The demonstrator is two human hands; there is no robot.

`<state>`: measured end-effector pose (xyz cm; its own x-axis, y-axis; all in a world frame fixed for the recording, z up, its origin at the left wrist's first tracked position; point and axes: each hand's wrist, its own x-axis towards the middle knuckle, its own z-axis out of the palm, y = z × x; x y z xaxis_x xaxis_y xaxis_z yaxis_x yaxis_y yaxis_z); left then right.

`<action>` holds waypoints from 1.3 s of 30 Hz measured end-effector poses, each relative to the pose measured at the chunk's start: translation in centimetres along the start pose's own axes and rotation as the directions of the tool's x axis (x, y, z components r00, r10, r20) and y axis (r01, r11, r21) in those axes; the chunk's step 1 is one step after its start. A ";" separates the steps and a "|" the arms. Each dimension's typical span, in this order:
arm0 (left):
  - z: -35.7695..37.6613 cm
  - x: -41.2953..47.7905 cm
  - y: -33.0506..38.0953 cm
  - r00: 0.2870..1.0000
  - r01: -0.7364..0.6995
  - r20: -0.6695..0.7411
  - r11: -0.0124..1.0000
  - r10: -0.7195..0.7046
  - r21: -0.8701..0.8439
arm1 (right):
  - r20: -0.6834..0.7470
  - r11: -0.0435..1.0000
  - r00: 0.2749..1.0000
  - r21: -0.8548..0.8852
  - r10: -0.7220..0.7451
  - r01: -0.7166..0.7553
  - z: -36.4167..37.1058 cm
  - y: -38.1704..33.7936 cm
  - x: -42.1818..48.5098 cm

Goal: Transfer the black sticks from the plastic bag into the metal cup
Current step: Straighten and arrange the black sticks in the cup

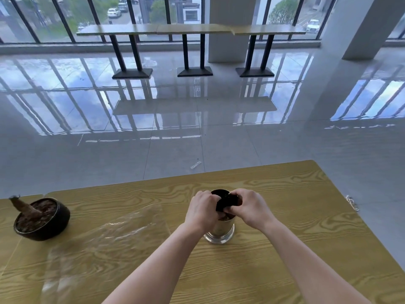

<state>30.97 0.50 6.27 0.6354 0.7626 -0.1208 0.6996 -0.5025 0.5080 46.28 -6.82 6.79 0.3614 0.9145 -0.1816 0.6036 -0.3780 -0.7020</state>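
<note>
A shiny metal cup stands upright on the wooden table, a little right of centre. A bundle of black sticks is at the cup's mouth, gripped from both sides. My left hand closes on the bundle's left side and my right hand on its right side; both hands cover the near rim. The clear plastic bag lies flat on the table to the left; it looks empty, though its glare makes this hard to judge.
A dark round bowl holding brown material and a stump-like piece sits at the table's left. The table's far edge is just beyond the cup and its right edge slants away. Glossy tiled floor and bar tables by the windows lie beyond.
</note>
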 end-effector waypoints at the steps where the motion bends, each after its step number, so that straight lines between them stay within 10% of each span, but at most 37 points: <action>1: 0.0 0.1 0.0 1.000 -0.001 -0.009 1.000 0.001 -0.007 | 0.014 1.000 1.000 0.000 -0.009 0.009 -0.1 -0.4 0.3; 9: -1.4 1.2 -0.4 0.987 0.123 -0.081 0.971 -0.142 -0.204 | 0.105 1.000 0.994 -0.012 -0.018 0.019 -0.9 -3.0 3.5; 30: 0.0 1.4 -3.1 0.925 0.155 -0.248 0.881 -0.289 -0.447 | -0.248 0.990 0.959 -0.070 -0.136 0.122 -0.1 -0.8 3.1; 39: 0.0 1.7 -2.7 0.912 0.134 -0.278 0.859 -0.303 -0.494 | -0.019 0.961 0.978 -0.191 -0.210 0.203 0.4 -2.2 5.4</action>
<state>30.16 3.10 4.70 0.2766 0.9606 -0.0263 0.5251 -0.1282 0.8413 46.64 -0.95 7.12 0.2402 0.9706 -0.0170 0.7884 -0.2053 -0.5799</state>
